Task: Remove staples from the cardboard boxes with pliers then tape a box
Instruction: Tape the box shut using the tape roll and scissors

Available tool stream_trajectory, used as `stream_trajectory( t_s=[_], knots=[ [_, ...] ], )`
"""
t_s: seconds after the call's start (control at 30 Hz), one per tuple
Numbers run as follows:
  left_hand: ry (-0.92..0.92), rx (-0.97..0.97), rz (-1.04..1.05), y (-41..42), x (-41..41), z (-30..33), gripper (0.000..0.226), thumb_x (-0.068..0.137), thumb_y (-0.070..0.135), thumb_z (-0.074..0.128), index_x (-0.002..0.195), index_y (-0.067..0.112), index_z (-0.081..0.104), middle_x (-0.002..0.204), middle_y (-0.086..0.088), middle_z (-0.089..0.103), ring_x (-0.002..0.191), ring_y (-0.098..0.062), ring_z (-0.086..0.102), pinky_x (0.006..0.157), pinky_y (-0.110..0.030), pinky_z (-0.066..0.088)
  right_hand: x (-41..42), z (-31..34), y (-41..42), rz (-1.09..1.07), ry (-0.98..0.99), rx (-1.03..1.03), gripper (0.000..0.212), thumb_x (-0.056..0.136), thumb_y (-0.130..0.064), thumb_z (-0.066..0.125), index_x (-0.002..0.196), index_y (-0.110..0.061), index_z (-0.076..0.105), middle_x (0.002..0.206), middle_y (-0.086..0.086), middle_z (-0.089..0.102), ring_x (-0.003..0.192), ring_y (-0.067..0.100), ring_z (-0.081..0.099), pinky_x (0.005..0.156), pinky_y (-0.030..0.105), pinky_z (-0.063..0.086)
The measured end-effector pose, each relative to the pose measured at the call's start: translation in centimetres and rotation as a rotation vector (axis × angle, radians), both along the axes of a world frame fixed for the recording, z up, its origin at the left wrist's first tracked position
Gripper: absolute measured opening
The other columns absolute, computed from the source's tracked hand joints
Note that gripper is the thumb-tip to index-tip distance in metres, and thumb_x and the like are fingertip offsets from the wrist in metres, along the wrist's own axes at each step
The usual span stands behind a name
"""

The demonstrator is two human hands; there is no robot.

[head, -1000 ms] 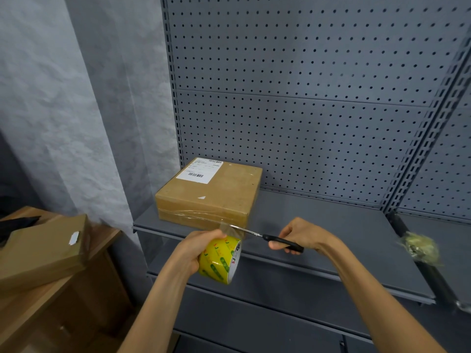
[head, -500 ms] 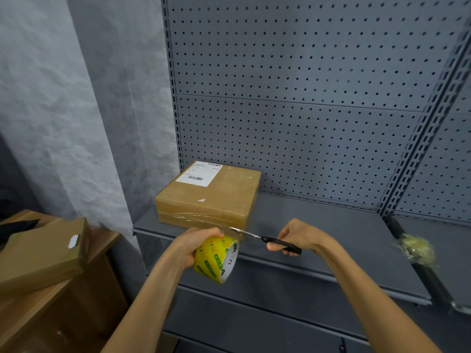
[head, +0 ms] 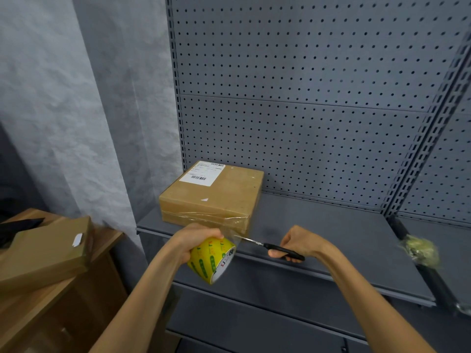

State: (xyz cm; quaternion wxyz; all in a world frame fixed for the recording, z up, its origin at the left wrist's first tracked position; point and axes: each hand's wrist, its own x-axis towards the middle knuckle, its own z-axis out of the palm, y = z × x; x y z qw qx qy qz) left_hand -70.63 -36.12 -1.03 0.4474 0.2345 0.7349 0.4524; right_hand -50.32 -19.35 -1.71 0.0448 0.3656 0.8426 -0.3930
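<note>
A brown cardboard box (head: pixel 219 192) with a white shipping label sits at the left end of the grey shelf (head: pixel 331 233). Clear tape runs along its front face. My left hand (head: pixel 193 240) grips a yellow tape roll (head: pixel 212 259) just in front of the box, with a short strip of clear tape stretched from the roll to the box's front right corner. My right hand (head: pixel 298 244) holds black-handled scissors (head: pixel 270 248), whose blades point left and meet the stretched tape beside the roll.
A second cardboard box (head: pixel 43 253) lies on a wooden table (head: pixel 76 289) at the lower left. A crumpled wad of tape (head: pixel 420 249) sits at the shelf's right end. A grey pegboard rises behind the shelf, and a grey wall stands to the left.
The tape roll has dropped slightly lower and closer to me, and the scissors have stayed at the stretched tape. The view has shifted a little.
</note>
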Motion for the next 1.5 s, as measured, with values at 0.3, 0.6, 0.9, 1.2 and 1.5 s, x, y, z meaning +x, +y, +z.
stream_trajectory(
  t_s=[0.3, 0.6, 0.9, 1.2, 1.5],
  knots=[
    [-0.055, 0.056, 0.074, 0.0, 1.0, -1.3, 0.029, 0.076, 0.014, 0.072, 0.101, 0.000, 0.066, 0.090, -0.018, 0.066, 0.075, -0.026, 0.064, 0.068, -0.033, 0.055, 2.6, 2.1, 0.1, 0.045, -0.057, 0.024, 0.042, 0.076, -0.047, 0.074, 0.074, -0.006, 0.065, 0.062, 0.005, 0.059, 0.052, 0.009, 0.052, 0.053, 0.014, 0.044],
    [-0.048, 0.048, 0.051, -0.5, 1.2, -1.0, 0.028, 0.079, 0.016, 0.070, 0.103, 0.003, 0.065, 0.098, -0.018, 0.065, 0.078, -0.025, 0.063, 0.069, -0.033, 0.055, 1.9, 1.8, -0.7, 0.132, -0.070, -0.055, 0.050, 0.078, -0.056, 0.068, 0.084, -0.008, 0.057, 0.077, 0.006, 0.055, 0.067, 0.011, 0.050, 0.059, 0.013, 0.042],
    [-0.025, 0.065, 0.050, -0.7, 1.5, -0.6, 0.017, 0.080, 0.013, 0.069, 0.094, 0.004, 0.069, 0.084, -0.014, 0.065, 0.071, -0.022, 0.062, 0.062, -0.026, 0.054, -0.3, 1.7, -1.3, 0.093, 0.034, -0.106, 0.042, 0.081, -0.044, 0.071, 0.079, -0.005, 0.055, 0.066, 0.003, 0.052, 0.055, 0.010, 0.047, 0.051, 0.017, 0.040],
    [-0.030, 0.072, 0.045, -1.1, 1.6, -0.3, 0.010, 0.081, 0.013, 0.068, 0.090, 0.007, 0.068, 0.089, -0.016, 0.065, 0.073, -0.023, 0.062, 0.067, -0.028, 0.054, -1.1, 1.2, -1.5, 0.055, 0.107, -0.094, 0.034, 0.079, -0.036, 0.076, 0.066, -0.009, 0.059, 0.056, 0.000, 0.054, 0.051, 0.010, 0.049, 0.048, 0.017, 0.041],
    [0.022, 0.052, 0.042, -1.2, 1.6, 0.6, 0.004, 0.080, 0.012, 0.068, 0.084, 0.012, 0.067, 0.086, -0.013, 0.066, 0.072, -0.022, 0.063, 0.068, -0.029, 0.054, -1.3, 0.9, -1.4, 0.023, 0.123, -0.044, 0.032, 0.076, -0.035, 0.079, 0.067, -0.008, 0.063, 0.053, 0.000, 0.057, 0.044, 0.006, 0.049, 0.047, 0.017, 0.041]
  ],
)
